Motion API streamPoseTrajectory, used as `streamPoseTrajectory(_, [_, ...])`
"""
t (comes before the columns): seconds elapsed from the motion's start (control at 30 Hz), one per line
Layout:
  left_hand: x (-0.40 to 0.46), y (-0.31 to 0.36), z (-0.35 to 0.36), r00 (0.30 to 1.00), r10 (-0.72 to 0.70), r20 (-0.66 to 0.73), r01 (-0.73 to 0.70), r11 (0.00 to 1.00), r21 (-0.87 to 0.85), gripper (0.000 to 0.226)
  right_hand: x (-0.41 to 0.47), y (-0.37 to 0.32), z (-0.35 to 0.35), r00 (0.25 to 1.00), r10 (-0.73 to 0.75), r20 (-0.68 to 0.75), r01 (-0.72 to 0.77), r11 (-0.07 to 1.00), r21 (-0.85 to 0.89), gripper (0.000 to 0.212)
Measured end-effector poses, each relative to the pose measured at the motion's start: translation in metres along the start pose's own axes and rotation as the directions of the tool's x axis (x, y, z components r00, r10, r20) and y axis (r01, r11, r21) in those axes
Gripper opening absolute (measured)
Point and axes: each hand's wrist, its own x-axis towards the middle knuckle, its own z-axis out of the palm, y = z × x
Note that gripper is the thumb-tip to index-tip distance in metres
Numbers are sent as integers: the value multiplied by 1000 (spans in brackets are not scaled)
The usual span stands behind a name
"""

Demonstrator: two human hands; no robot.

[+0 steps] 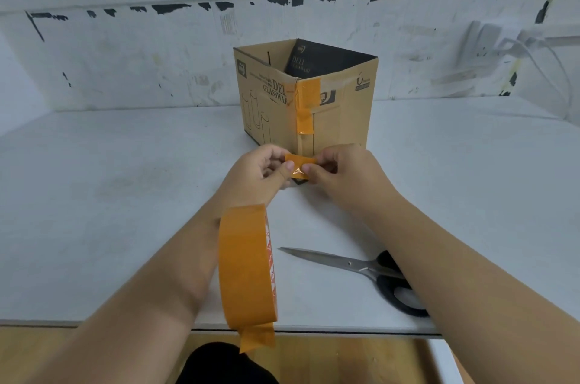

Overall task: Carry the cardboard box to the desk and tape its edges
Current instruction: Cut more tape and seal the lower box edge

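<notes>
An open-topped cardboard box [273, 101] stands on the white desk [125, 195], one corner turned toward me. Orange tape strips [306, 107] run down the upper part of that corner. Just in front of the corner's lower end, my left hand [260, 170] and my right hand [342, 173] pinch a short orange tape piece [299, 165] between thumbs and fingers, one hand at each end. The orange tape roll [248, 267] hangs around my left wrist like a bracelet, its loose end dangling below.
Scissors [361, 270] with black handles lie on the desk under my right forearm, blades pointing left. A scuffed white wall rises behind the box, with white cables [533, 48] at the upper right. The desk's front edge runs just below my arms.
</notes>
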Motion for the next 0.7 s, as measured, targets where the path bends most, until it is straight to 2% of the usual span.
streamPoseTrajectory(0.17, [0, -1, 0, 999, -17, -37, 18, 1000, 15, 13, 2, 0, 1, 999, 8, -33, -10, 999, -34, 21])
streamPoseTrajectory(0.7, [6, -2, 2, 996, -14, -93, 28, 988, 154, 7, 8, 1, 5, 998, 16, -67, -22, 995, -97, 22])
